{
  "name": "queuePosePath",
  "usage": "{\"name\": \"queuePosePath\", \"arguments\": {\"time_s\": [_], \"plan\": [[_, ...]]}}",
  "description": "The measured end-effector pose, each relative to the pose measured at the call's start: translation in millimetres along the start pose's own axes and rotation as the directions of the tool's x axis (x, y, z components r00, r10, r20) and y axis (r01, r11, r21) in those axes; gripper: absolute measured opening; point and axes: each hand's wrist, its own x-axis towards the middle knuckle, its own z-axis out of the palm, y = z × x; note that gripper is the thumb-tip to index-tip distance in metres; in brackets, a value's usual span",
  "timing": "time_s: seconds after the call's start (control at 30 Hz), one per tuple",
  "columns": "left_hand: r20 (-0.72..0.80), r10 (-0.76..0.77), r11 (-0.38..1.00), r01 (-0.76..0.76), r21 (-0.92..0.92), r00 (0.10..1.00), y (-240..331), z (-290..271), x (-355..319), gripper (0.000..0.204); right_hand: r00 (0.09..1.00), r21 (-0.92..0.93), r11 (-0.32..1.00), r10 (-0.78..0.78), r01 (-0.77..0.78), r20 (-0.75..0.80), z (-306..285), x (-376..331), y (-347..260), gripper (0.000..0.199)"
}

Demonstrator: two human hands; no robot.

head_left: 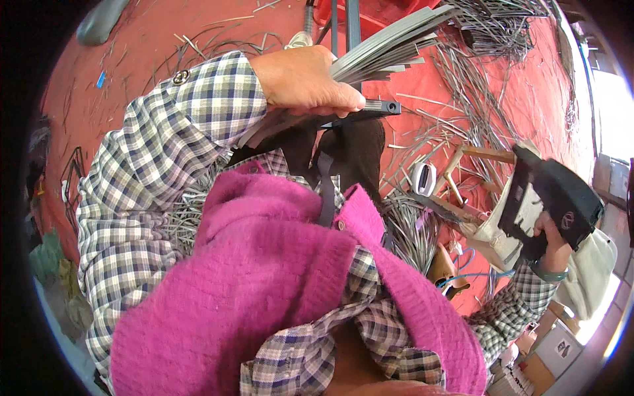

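My left hand [307, 79] is closed round a thick bundle of flat grey strips [389, 46]. The strips fan out toward the upper right, and their other end shows below my wrist. Just under my fingers lies a black metal bar [380, 109] with a hole at its end, over my knees; whether my fingers touch it I cannot tell. Far to the right, my right hand [553, 241] wraps its fingers round the handle of a bulky black tool [561, 198]. The tool hangs beside a pale cloth-covered seat [598, 270]; its exact kind is unclear.
Loose grey strips [472, 99] litter the red floor [251, 26], with a heap [492, 30] at the far right. A black upright post [352, 26] stands ahead. A white oval object [423, 178], a wooden frame [489, 154] and a blue hose [462, 280] lie right of my legs.
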Motion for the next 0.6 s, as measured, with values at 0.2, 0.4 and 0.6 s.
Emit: {"name": "queuePosePath", "arguments": {"time_s": [0.2,0.4,0.6], "plan": [[0.053,0.063,0.998,-0.063,0.005,0.997,2,-1,2,0.029,0.863,-0.472,0.722,-0.428,0.506,0.269,48,16,-54,0.033],[0.060,0.085,0.996,-0.086,0.018,0.995,7,-1,3,0.031,0.885,-0.152,0.944,-0.208,0.293,0.416,82,29,-95,0.035],[0.050,0.109,0.993,-0.111,0.046,0.993,6,1,1,0.033,0.887,0.059,0.959,-0.278,0.276,0.369,104,23,-97,0.035]]}}
